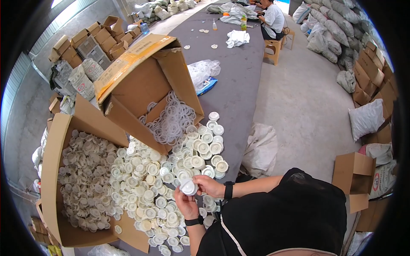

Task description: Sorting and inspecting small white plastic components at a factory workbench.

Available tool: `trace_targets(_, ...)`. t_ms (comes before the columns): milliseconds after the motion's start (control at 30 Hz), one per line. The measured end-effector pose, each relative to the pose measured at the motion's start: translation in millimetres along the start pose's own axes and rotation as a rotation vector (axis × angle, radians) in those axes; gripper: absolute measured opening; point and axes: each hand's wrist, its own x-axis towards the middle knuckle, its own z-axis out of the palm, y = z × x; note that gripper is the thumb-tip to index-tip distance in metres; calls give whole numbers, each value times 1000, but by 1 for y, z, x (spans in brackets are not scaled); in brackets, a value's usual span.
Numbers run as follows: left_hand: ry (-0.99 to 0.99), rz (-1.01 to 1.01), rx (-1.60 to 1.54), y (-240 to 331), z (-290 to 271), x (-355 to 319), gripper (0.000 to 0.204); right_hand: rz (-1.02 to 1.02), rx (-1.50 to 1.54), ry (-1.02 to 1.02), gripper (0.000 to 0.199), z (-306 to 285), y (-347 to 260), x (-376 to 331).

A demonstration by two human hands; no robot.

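Left hand [186, 206] and right hand [208, 186] are pinching one white disc [188, 187] near the worktop's [237, 85] right edge; if their grip is loosening, it could be slipping into the pile [160, 205].

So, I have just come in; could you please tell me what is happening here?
A person in black holds a white disc between the left hand and the right hand, above a heap of similar discs on the table. Beside the heap, one open box contains many more discs, and another box contains pale rings. A second person sits farther along the table.
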Motion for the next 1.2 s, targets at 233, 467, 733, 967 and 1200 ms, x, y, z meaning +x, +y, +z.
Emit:
trace_targets(233,-178,-62,123,5,-10,0,13,66,-56,-53,26,3,-10,-8)
trace_targets(467,-218,-79,368,7,-20,12,12,261,-237,-178,27,-3,-9,-1)
trace_targets(733,228,620,1494,27,-126,75,28,416,-252,11,53,-32,13,17)
trace_targets(967,351,401,2078,38,-170,105,49,403,-251,90,37,-34,4,21)
trace_targets(1200,383,561,1876,36,-173,100,32,424,-168,96,36,-45,5,24)
